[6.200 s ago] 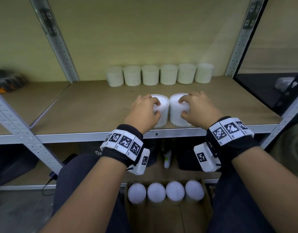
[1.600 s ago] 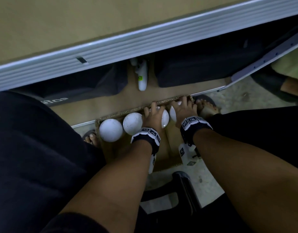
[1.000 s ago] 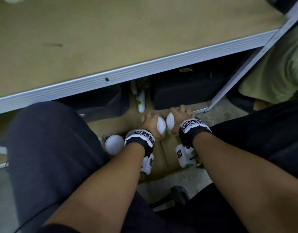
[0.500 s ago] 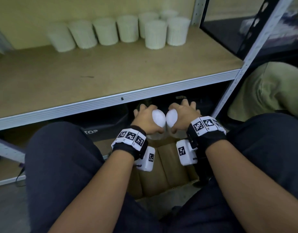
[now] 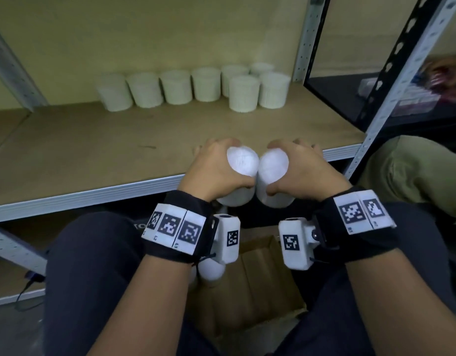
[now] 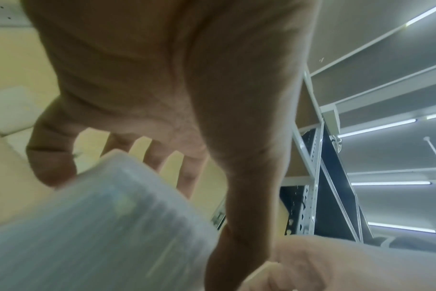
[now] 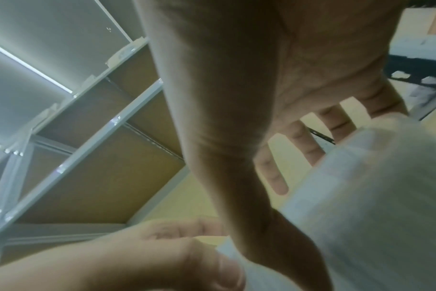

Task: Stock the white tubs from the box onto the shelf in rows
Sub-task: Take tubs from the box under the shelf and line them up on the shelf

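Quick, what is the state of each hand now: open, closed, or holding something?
Left hand: closed around a white tub.
Right hand: closed around another white tub.

White tubs (image 5: pixel 206 84), tan shelf (image 5: pixel 93 155), brown box (image 5: pixel 260 273), black-and-white checkered wristbands (image 5: pixel 174 228).

A person sits facing a shelf (image 5: pixel 93 160), with a box (image 5: pixel 260 273) on the floor between their knees. At the back of the shelf stands a row of 6 tubs (image 5: pixel 175 87), with 2 more tubs (image 5: pixel 243 95) in front of its right end. The left hand (image 5: pixel 214 170) and right hand (image 5: pixel 301 170) each hold 1 tub, side by side and touching, over the shelf's front edge. At least 1 tub (image 5: pixel 210 269) sits in the box.
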